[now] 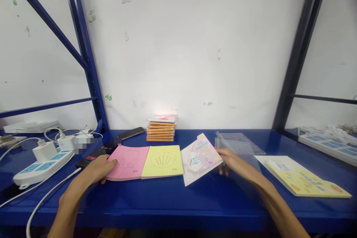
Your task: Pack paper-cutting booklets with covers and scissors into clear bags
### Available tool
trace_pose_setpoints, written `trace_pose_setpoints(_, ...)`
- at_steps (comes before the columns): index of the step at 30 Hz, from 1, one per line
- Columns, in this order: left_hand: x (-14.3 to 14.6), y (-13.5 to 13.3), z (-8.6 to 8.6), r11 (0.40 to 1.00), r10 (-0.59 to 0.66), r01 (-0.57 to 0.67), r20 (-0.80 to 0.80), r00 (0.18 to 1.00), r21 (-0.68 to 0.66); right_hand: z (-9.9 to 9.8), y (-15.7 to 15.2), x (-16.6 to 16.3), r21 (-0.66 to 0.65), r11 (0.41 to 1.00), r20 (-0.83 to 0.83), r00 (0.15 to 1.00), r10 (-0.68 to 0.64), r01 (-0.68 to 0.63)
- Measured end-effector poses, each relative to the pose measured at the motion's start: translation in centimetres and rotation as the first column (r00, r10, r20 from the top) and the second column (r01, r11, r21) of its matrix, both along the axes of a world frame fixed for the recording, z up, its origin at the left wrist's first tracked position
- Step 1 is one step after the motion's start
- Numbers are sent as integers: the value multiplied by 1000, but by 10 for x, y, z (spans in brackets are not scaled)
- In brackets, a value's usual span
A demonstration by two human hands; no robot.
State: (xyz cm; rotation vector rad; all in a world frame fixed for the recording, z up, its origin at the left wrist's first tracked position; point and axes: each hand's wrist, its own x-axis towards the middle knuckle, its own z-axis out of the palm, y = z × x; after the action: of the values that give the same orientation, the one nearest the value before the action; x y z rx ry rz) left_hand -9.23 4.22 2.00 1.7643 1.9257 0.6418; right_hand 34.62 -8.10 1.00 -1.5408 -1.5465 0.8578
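My left hand (102, 167) grips the left edge of a pink paper pad (126, 163), thumb on top and fingers at its side. The pad has a line drawing on it. Touching its right side lies a yellow paper pad (163, 161) with a shell outline. My right hand (228, 160) is closed on the right edge of a booklet (205, 156) with a purple cartoon cover, which is tilted. A white sheet (188, 173) shows under or behind the cover; whether it is part of the booklet I cannot tell.
Clear plastic sleeves (240, 143) lie behind my right hand. A yellow-covered booklet (309, 180) rests on the right. Wrapped packs (161, 131) are stacked by the wall. Phones (131, 133), a power strip (46, 165) and white cables occupy the left. Blue shelf posts (83, 44) frame the tabletop (156, 200).
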Motion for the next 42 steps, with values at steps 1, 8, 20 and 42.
trace_pose_setpoints(1,1,-2,1,1000,-3,3,-18,1000,-1,0,-2,0,-45,997,16,998,64,-63)
trace_pose_setpoints(8,14,-12,10,999,-27,29,-109,994,22,-3,-4,-2,79,995,296,955,30,-56)
trace_pose_setpoints(20,51,-2,-9,996,-22,48,-326,945,72,-5,10,31,362,867,396,785,-476,343)
trace_pose_setpoints(42,81,-7,-16,871,91,-6,-149,985,491,5,-5,55,472,601,74,650,-756,645)
